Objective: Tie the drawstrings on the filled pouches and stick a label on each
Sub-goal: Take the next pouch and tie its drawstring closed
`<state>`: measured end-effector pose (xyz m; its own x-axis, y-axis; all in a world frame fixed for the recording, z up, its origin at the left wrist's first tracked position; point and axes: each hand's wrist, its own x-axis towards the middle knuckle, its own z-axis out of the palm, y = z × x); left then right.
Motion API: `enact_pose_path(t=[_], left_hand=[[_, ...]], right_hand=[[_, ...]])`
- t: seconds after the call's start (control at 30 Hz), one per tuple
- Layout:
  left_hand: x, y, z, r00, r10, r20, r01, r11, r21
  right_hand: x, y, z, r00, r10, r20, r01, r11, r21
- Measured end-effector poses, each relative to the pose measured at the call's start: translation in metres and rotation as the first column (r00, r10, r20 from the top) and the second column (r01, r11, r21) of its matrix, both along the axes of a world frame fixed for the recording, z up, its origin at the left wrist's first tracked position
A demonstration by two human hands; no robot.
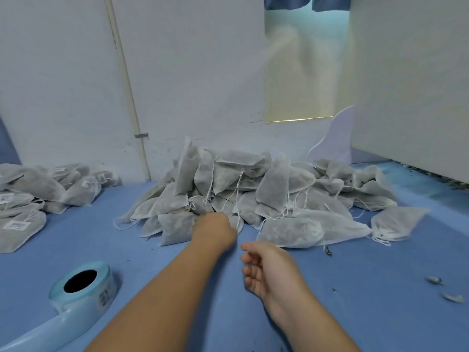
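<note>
Pouch heap (274,184): white gauzy non-woven sacks, plump, dark filling showing through, thin white drawstrings hanging loose; against the wall (190,72) at the middle of the far edge of the surface (355,288).
Labelled pouches (38,194): flatter pile bearing white printed stickers; far-left edge.
Label roll (83,283): pale-blue glossy backing, dark hollow core, strip trailing; near-left corner.
Left hand (215,229): knuckles up at the heap's near foot; fingers hidden, grip cannot be told.
Right hand (266,268): grip apart, fingers loosely curled, holding nothing; beside the left wrist.
</note>
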<state>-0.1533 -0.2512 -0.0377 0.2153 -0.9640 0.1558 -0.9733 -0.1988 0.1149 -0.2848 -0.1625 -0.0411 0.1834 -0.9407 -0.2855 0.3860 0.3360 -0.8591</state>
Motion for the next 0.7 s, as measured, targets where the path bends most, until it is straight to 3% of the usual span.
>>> enact_pose_path(t=[0.13, 0.33, 0.53, 0.7], left_hand=[[0.006, -0.007, -0.003, 0.999, 0.034, -0.037, -0.034, 0.999, 0.009], [0.013, 0.011, -0.003, 0.987, -0.039, -0.154, 0.034, 0.999, -0.037], [0.022, 0.062, 0.007, 0.948, -0.154, -0.280, 0.153, 0.988, -0.025], [0.038, 0.127, 0.019, 0.871, -0.206, -0.447, 0.215, 0.976, -0.031]], right_hand=[[-0.002, 0.001, 0.001, 1.000, 0.008, -0.003, -0.008, 1.000, -0.012], [-0.006, 0.004, 0.003, 1.000, -0.009, -0.024, 0.009, 1.000, -0.012], [-0.010, 0.004, 0.005, 0.989, -0.138, -0.048, 0.136, 0.990, -0.032], [-0.012, 0.009, 0.011, 0.968, -0.245, 0.054, 0.250, 0.955, -0.157]])
